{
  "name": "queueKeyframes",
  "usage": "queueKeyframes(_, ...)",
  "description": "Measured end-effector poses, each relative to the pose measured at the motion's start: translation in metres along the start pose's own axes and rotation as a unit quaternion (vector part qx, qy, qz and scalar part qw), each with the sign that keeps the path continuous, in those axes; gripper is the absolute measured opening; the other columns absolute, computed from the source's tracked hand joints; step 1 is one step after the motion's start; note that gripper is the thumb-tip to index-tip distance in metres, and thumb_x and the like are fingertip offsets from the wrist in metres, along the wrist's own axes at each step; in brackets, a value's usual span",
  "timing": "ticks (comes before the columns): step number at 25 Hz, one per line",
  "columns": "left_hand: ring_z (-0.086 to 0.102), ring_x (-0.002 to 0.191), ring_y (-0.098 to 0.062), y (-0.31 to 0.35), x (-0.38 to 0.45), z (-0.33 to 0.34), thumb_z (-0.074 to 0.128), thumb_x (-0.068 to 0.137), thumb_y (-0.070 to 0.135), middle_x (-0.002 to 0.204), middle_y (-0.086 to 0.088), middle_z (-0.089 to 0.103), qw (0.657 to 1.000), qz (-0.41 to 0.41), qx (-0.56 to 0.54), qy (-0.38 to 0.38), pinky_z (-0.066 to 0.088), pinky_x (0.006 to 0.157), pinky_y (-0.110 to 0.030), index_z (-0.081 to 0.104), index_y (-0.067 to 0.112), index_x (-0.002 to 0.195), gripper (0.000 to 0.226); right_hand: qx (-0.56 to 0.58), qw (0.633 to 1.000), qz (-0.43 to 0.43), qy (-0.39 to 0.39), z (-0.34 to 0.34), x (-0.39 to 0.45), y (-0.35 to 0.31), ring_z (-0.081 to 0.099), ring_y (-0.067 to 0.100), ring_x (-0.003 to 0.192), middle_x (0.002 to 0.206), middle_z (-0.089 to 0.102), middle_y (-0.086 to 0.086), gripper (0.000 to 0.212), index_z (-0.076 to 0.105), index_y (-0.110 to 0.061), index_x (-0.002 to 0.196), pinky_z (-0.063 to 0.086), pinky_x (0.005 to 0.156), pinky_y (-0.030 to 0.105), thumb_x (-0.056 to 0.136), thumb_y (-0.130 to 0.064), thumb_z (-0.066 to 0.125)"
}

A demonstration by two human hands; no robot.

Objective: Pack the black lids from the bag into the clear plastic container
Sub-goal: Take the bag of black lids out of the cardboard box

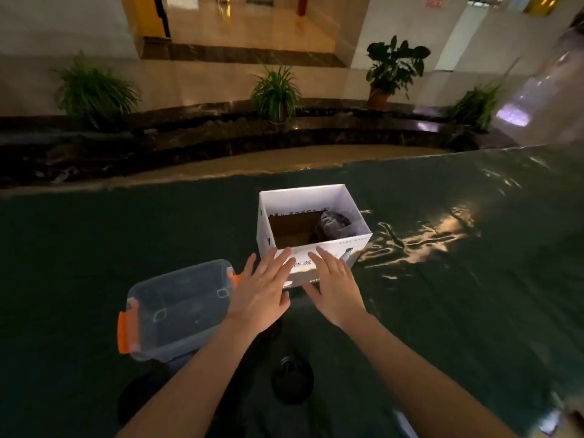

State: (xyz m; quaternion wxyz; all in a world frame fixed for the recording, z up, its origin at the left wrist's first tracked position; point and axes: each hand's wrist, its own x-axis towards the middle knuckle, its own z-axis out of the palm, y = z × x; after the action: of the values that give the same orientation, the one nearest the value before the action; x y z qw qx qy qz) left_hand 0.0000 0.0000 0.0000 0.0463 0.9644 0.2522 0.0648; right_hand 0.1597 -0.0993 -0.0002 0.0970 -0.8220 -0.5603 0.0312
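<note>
Left hand (264,290) and right hand (336,287) hover open, empty, side by side at the white box (316,267) mid-table. The bag (335,224) of lids sits in the box's far-right corner. The clear container (180,308) stands near the table's front edge, left; dragging the box likely knocks it, or the thin bag tears.

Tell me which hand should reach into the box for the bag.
Right. The bag lies in the white box's right corner, nearer the right hand. The left hand is open beside the clear container.
</note>
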Motion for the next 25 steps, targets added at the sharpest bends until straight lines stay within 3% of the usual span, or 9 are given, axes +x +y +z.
queueKeyframes(3,0.006,0.150,-0.024,-0.001,0.024,0.009,0.046,0.093,0.045,0.164,0.000,0.006,1.000,-0.013,0.003,-0.016,0.014,0.120,-0.050,0.010,0.025,0.152,0.072,0.012,0.997,-0.003,0.082,-0.015,0.053,0.019,0.039,0.021,0.139,0.150,0.042,-0.001,0.051,0.042,-0.025,0.141,0.027,0.116,0.041,0.093,-0.035,0.058)
queueKeyframes(5,0.003,0.150,-0.023,-0.003,0.029,0.020,0.045,0.095,0.042,0.164,0.001,0.001,0.999,-0.027,-0.003,-0.027,0.014,0.121,-0.048,0.002,0.025,0.153,0.074,0.009,0.996,0.022,0.090,-0.027,0.094,0.033,0.042,0.025,0.136,0.148,0.043,0.002,0.046,0.044,-0.023,0.138,0.033,0.113,0.042,0.094,-0.034,0.056)
queueKeyframes(10,0.029,0.144,-0.027,0.001,0.028,0.031,0.065,0.085,0.030,0.158,-0.003,0.030,0.998,-0.045,-0.029,0.014,0.035,0.112,-0.049,0.018,0.020,0.152,0.082,-0.110,0.986,0.095,-0.078,-0.020,0.152,0.065,0.029,0.037,0.141,0.155,0.027,0.017,0.078,0.025,-0.025,0.147,0.026,0.116,0.049,0.085,-0.058,0.059)
queueKeyframes(14,0.018,0.148,-0.025,0.002,0.028,0.037,0.058,0.088,0.029,0.161,0.000,0.020,0.998,-0.055,-0.035,0.013,0.029,0.116,-0.047,0.008,0.021,0.153,0.083,-0.173,0.966,0.099,-0.163,-0.003,0.173,0.072,0.036,0.041,0.135,0.146,0.038,0.019,0.098,0.016,-0.023,0.149,0.028,0.112,0.051,0.076,-0.066,0.065)
queueKeyframes(16,0.016,0.148,-0.025,0.003,0.028,0.039,0.057,0.088,0.030,0.161,0.000,0.018,0.997,-0.062,-0.036,0.008,0.027,0.117,-0.047,0.006,0.022,0.153,0.083,-0.123,0.969,0.133,-0.169,0.005,0.175,0.076,0.035,0.040,0.136,0.144,0.042,0.018,0.091,0.017,-0.022,0.151,0.024,0.113,0.049,0.082,-0.058,0.064)
queueKeyframes(21,0.020,0.147,-0.026,0.003,0.029,0.039,0.060,0.086,0.029,0.160,-0.001,0.022,0.997,-0.061,-0.041,0.013,0.028,0.117,-0.047,0.009,0.021,0.153,0.085,-0.245,0.942,0.047,-0.223,0.009,0.176,0.078,0.040,0.037,0.134,0.140,0.047,0.016,0.074,0.017,-0.029,0.150,0.021,0.115,0.051,0.091,-0.045,0.058)
queueKeyframes(25,0.015,0.148,-0.025,0.005,0.030,0.038,0.056,0.088,0.026,0.161,0.000,0.018,0.998,-0.058,-0.038,0.015,0.024,0.119,-0.046,0.004,0.022,0.153,0.084,-0.241,0.942,0.045,-0.228,0.010,0.175,0.080,0.041,0.039,0.132,0.140,0.044,0.019,0.071,0.015,-0.030,0.151,0.023,0.114,0.052,0.094,-0.035,0.056)
